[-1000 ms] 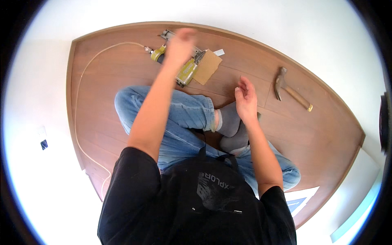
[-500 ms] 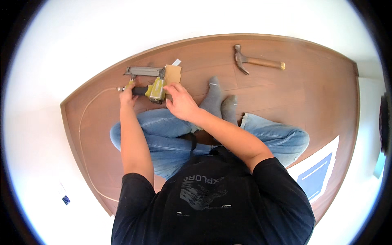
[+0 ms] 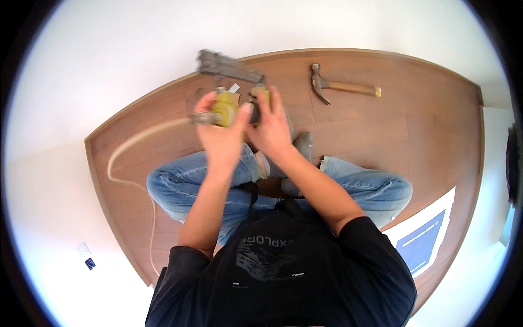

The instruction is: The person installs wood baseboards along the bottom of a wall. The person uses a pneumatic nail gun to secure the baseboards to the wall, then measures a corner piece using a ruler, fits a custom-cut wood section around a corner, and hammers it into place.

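Note:
A yellow-green and grey air nail gun (image 3: 231,68), smeared by motion, is held up in front of me, its long metal magazine pointing up and left. My left hand (image 3: 220,136) is closed round its rear handle beside the metal hose coupling. My right hand (image 3: 272,128) grips the tool's body from the right. A pale air hose (image 3: 131,141) runs from the coupling down to the left. Behind the tool, a piece of cardboard and a small white card (image 3: 234,88) show partly on the floor.
A claw hammer (image 3: 348,87) lies on the wooden floor (image 3: 370,131) beyond my grey-socked feet and jean-clad crossed legs. A white and blue printed sheet (image 3: 422,237) lies at right. Skirting (image 3: 354,52) runs along the white walls; a small socket (image 3: 90,263) is at left.
Both hands have gone from reaching toward the nail gun to holding it. Since half a second ago it has been lifted and moved to the right and forward, drawing the hose along.

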`<state>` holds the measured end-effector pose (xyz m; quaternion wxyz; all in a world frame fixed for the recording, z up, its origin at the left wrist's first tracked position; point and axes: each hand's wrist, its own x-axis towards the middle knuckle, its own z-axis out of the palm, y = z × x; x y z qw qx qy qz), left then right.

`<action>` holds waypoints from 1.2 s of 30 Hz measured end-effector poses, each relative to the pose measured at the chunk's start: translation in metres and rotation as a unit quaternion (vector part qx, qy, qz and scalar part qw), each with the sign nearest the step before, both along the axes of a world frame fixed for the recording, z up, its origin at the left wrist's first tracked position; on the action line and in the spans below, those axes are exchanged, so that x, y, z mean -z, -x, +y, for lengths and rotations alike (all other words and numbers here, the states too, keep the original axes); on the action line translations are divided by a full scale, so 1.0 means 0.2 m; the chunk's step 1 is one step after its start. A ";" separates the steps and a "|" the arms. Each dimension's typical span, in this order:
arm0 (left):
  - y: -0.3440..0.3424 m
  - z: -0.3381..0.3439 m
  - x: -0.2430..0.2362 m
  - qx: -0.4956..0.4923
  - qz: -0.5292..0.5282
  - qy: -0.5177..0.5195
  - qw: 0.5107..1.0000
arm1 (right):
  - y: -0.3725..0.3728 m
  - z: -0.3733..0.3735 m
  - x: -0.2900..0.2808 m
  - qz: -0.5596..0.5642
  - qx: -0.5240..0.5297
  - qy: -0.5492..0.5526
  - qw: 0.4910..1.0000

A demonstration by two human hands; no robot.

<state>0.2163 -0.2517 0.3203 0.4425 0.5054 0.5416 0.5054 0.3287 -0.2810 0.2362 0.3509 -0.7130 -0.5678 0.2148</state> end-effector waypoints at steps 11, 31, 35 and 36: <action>-0.37 0.38 0.47 0.309 -0.019 0.191 0.932 | -0.76 0.04 0.41 0.069 -0.002 -0.080 0.994; -0.62 0.96 1.26 0.197 -0.297 0.343 0.869 | -0.59 0.33 0.62 0.137 0.012 -0.159 0.978; -0.56 0.97 1.28 0.246 -0.307 0.359 0.846 | -0.58 0.35 0.61 0.141 0.011 -0.156 0.978; -0.55 0.97 1.29 0.247 -0.305 0.362 0.845 | -0.57 0.35 0.60 0.142 0.009 -0.148 0.979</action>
